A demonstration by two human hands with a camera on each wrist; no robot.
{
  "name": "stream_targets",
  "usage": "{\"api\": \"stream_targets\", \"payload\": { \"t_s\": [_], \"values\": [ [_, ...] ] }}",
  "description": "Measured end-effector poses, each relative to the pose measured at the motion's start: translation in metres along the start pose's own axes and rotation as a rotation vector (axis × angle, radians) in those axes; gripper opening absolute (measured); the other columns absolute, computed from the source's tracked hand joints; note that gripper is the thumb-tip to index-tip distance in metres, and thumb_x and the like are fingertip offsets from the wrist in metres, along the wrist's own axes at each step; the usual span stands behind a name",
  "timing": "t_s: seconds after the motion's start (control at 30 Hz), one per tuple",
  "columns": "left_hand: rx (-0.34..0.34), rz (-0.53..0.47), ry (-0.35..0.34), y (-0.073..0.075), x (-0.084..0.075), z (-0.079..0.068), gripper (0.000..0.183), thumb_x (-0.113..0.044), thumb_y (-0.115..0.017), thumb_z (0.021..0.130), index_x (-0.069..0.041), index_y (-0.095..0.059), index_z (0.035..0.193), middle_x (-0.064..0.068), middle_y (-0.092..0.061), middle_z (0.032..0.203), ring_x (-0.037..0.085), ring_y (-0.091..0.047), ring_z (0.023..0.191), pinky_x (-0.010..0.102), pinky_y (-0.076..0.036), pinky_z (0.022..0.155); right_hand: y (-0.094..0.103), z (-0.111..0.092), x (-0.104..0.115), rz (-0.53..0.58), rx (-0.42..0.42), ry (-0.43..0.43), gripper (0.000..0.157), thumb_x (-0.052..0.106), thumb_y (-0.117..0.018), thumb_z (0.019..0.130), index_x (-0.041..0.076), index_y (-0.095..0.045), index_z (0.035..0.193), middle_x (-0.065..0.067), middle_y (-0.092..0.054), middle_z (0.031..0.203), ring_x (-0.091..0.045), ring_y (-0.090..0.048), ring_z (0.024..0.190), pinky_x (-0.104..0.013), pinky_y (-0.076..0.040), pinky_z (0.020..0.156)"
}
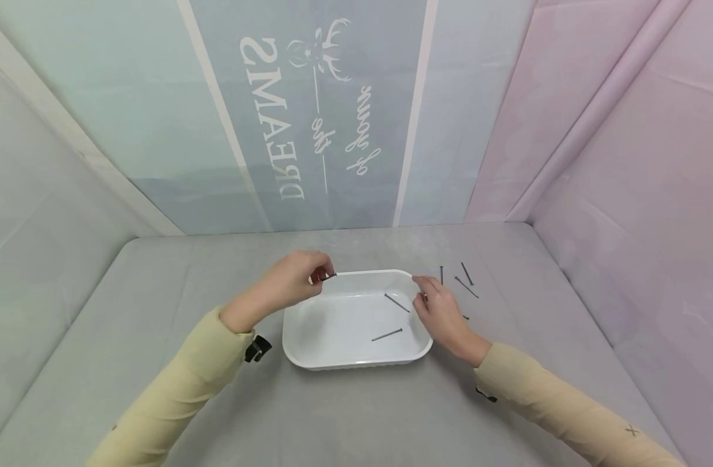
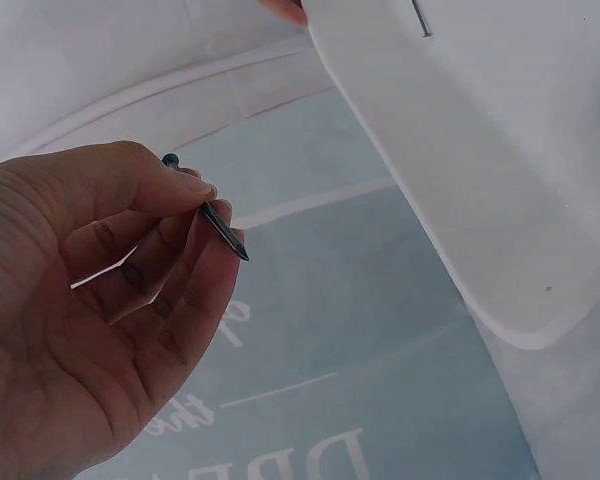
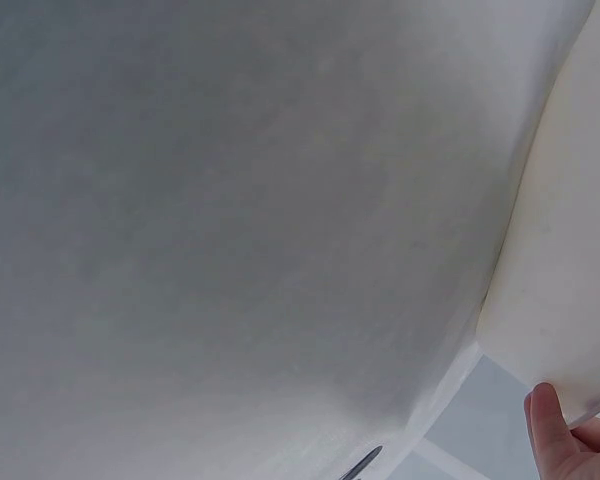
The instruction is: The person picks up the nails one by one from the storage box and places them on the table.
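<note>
A: Head view first: where are the hands?

B: We see the left hand (image 1: 289, 279) by the far-left corner of the white tray (image 1: 333, 331), thumb and fingertips pinching a held nail (image 1: 329, 277). The right hand (image 1: 444, 318) grips the tray's far-right corner.

A: Other nails?

B: We count two nails inside the tray (image 1: 396, 302), toward its right side, and three loose nails (image 1: 467, 287) on the grey counter (image 1: 309, 415), right of the tray. One more is partly hidden by the right hand.

A: Left wrist view?

B: We note the held nail's head beside the thumb, its point sloping down, apart from the tray.

A: Right wrist view?

B: We find fingertips closed on the tray's edge; the rest of that hand is cut off. One nail shows partly at the bottom.
</note>
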State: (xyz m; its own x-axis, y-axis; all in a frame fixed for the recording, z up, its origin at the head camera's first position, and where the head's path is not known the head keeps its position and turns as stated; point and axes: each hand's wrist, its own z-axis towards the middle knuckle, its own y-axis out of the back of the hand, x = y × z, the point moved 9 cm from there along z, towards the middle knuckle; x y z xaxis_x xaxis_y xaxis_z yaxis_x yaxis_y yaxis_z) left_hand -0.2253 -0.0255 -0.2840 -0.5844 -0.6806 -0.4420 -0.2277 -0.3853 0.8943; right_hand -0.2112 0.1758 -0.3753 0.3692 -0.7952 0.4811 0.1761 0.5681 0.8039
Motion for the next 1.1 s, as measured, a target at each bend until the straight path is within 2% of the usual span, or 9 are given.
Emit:
{"api": "stream_targets", "payload": {
  "t_s": [0.37,0.8,1.1],
  "values": [
    [-0.062,-0.068,0.068,0.005,0.02,-0.007,0.018,0.008,-0.058,0.074,-0.002,-0.063,0.088,0.004,-0.061,0.078,0.015,-0.056,0.072,0.027,-0.047,0.065,-0.001,0.0,-0.001,-0.005,0.014,-0.017,0.035,-0.001,-0.05,0.085,-0.006,-0.052,0.119,-0.019,-0.055,0.114,-0.024,-0.061,0.091,-0.025,-0.053,0.07],
    [-0.138,-0.096,0.22,0.014,0.051,-0.021,0.018,0.006,-0.059,0.077,0.0,-0.063,0.094,0.009,-0.062,0.083,0.019,-0.057,0.075,0.032,-0.048,0.067,0.001,0.003,-0.001,-0.01,0.013,-0.013,0.035,-0.002,-0.05,0.084,-0.007,-0.053,0.119,-0.019,-0.055,0.114,-0.023,-0.061,0.089,-0.024,-0.053,0.069],
    [-0.191,-0.185,0.337,0.016,0.078,-0.032,0.019,0.006,-0.055,0.075,0.003,-0.061,0.093,0.011,-0.061,0.082,0.022,-0.058,0.076,0.032,-0.049,0.066,0.001,0.003,-0.001,-0.007,0.026,-0.023,0.035,-0.001,-0.05,0.085,-0.006,-0.052,0.119,-0.019,-0.055,0.115,-0.023,-0.061,0.09,-0.024,-0.053,0.069]
  ]
}}
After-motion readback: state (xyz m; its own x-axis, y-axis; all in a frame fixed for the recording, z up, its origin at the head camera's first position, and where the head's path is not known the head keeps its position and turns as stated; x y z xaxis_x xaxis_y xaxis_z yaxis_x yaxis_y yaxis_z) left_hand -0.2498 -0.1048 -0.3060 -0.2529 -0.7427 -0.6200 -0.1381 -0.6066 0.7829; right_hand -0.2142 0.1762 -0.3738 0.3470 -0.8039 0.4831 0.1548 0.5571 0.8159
